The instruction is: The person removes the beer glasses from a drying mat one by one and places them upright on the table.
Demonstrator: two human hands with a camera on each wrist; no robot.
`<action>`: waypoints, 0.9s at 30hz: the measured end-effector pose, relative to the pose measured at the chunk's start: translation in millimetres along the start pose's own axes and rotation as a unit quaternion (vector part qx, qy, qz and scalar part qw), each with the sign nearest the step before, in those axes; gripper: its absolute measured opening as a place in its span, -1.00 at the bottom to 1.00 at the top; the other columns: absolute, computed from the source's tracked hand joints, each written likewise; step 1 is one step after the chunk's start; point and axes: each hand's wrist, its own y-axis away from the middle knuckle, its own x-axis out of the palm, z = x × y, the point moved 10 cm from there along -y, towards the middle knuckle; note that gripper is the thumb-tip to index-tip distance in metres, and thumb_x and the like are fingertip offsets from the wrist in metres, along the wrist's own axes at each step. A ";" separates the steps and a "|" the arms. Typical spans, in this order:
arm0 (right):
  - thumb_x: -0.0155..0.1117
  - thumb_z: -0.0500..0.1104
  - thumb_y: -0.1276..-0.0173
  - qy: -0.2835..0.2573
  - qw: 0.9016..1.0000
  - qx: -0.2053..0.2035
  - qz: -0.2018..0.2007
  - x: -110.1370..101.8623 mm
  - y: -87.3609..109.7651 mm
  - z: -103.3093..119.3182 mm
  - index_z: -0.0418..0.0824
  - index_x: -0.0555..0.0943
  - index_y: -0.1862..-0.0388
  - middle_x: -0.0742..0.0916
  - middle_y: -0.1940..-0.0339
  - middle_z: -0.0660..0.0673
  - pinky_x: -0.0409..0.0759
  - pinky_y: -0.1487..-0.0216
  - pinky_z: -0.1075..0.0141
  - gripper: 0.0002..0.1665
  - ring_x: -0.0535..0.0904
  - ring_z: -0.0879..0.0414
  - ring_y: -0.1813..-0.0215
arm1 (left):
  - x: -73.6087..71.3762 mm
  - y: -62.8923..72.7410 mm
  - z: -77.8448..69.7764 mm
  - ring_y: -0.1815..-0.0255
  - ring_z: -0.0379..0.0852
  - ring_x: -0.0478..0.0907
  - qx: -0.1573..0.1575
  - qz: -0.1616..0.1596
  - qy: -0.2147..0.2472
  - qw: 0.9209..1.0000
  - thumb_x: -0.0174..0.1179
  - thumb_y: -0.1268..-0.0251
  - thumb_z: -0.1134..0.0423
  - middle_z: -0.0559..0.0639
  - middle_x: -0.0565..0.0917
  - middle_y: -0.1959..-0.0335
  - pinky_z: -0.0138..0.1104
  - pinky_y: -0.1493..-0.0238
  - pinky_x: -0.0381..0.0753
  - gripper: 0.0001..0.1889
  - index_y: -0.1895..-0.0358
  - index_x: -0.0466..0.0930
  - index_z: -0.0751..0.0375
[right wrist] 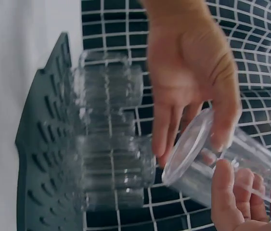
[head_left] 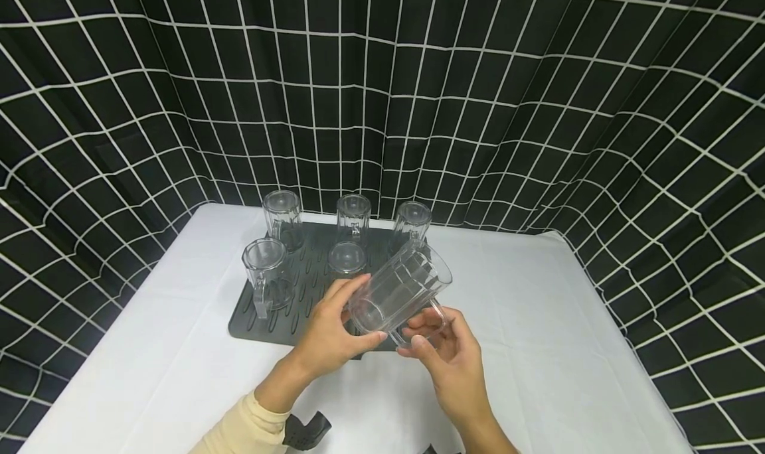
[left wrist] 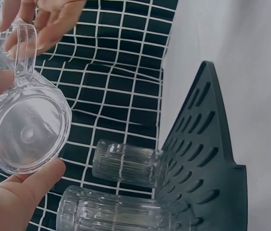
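Observation:
A clear glass mug (head_left: 400, 288) with a handle is held up in front of the body, tilted with its open rim to the upper right. My left hand (head_left: 335, 328) grips it round the base, thumb on the near side and fingers on the far side. In the left wrist view the round base (left wrist: 29, 132) of the mug faces the camera. My right hand (head_left: 448, 358) is at the mug's handle (head_left: 439, 313), its fingers curled about it and the thumb alongside. The curled right fingers (right wrist: 246, 190) show beside the mug in the right wrist view.
Behind the held mug, several similar clear mugs, such as one (head_left: 267, 268) at the left, stand upside down on a dark grey ridged drying mat (head_left: 254, 324). The mat lies on a white-covered table (head_left: 526, 321). A black curtain with white grid lines (head_left: 418, 95) surrounds the table.

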 end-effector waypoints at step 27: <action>-0.05 -0.46 -0.48 -0.088 0.994 0.037 -0.062 3.6 4.9 8.2 -0.73 0.46 0.34 0.68 0.34 -0.21 0.60 -0.03 -0.04 -0.72 0.66 -0.03 0.19 | 5.6 2.9 8.5 -0.25 0.08 0.39 0.032 -0.007 0.004 0.999 0.45 0.08 0.52 0.04 0.42 -0.23 -0.23 -0.25 0.42 -0.12 -0.41 0.26 0.21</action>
